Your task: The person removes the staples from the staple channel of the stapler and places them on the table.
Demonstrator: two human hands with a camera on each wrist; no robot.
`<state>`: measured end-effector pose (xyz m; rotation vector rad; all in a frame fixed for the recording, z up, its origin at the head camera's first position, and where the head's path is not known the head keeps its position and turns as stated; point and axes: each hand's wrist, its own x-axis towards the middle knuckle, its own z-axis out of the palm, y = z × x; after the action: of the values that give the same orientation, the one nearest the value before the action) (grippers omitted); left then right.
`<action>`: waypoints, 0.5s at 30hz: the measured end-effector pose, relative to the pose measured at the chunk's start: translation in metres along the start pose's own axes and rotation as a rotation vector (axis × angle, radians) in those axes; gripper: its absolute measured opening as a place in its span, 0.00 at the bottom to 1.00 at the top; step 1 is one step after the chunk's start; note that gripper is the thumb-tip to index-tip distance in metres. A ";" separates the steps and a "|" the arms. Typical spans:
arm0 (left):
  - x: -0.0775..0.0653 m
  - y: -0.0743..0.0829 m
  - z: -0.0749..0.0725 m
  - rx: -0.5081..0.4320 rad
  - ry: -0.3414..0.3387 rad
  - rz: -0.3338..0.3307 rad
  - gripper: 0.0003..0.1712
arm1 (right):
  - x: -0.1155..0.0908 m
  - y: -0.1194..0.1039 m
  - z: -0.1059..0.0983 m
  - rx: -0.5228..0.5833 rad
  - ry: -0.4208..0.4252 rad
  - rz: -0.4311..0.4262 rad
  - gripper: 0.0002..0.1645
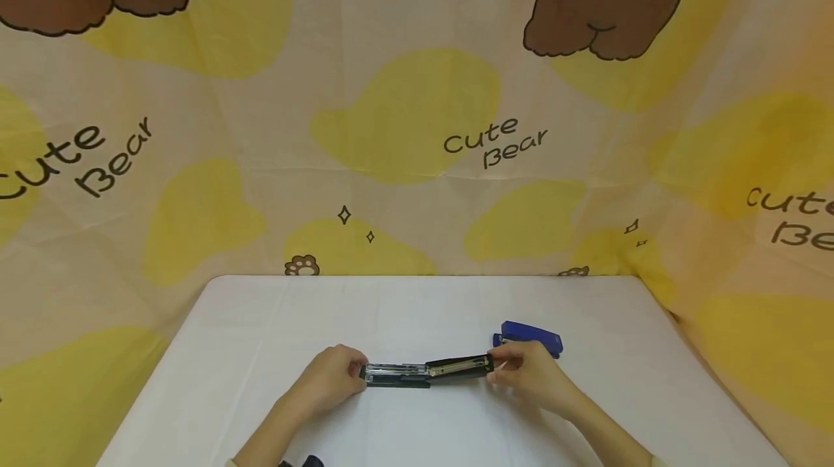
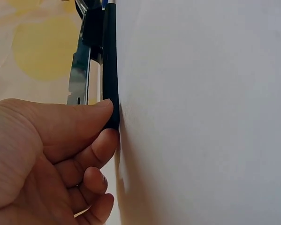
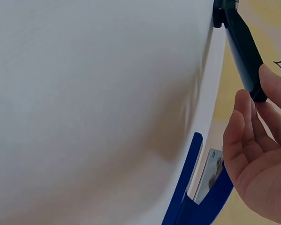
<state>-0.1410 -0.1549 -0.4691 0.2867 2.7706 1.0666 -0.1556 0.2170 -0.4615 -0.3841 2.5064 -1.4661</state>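
Note:
A black stapler (image 1: 428, 371) is spread wide between both hands, its metal staple channel facing up in the head view. My left hand (image 1: 331, 378) pinches the base end, with the thumb on top in the left wrist view, where the base (image 2: 110, 61) lies along the white surface. At the other end, my right hand (image 1: 529, 374) pinches the tip of the top arm, which is raised off the table in the right wrist view. Just behind the right hand lies a blue stapler (image 1: 531, 337), partly hidden by that hand.
Beneath everything is a white table (image 1: 313, 315). A patterned cloth (image 1: 404, 119) with bear prints hangs behind and beside it. A small dark object (image 1: 313, 461) shows at the bottom edge, near the left forearm.

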 end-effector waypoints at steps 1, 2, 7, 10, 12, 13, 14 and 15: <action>0.001 -0.001 -0.001 0.006 0.007 -0.005 0.16 | 0.001 0.000 0.001 -0.001 0.003 0.000 0.25; 0.001 -0.001 -0.002 0.009 0.011 -0.016 0.15 | 0.002 -0.001 0.003 -0.002 0.007 0.000 0.25; 0.007 -0.004 -0.006 0.027 0.025 -0.051 0.15 | 0.007 -0.006 0.009 -0.007 0.026 -0.006 0.23; 0.011 -0.007 -0.008 0.042 0.032 -0.064 0.14 | 0.012 -0.009 0.013 -0.013 0.043 -0.013 0.22; 0.013 -0.008 -0.010 0.054 0.041 -0.077 0.14 | 0.017 -0.010 0.016 -0.034 0.058 -0.021 0.22; 0.014 -0.009 -0.010 0.059 0.046 -0.084 0.14 | 0.019 -0.011 0.017 -0.043 0.065 -0.025 0.21; 0.015 -0.010 -0.011 0.063 0.052 -0.085 0.14 | 0.021 -0.012 0.019 -0.051 0.072 -0.026 0.21; 0.016 -0.011 -0.012 0.069 0.058 -0.087 0.14 | 0.023 -0.012 0.021 -0.059 0.080 -0.030 0.21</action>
<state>-0.1601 -0.1666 -0.4689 0.1446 2.8464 0.9749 -0.1698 0.1866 -0.4617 -0.3818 2.6226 -1.4486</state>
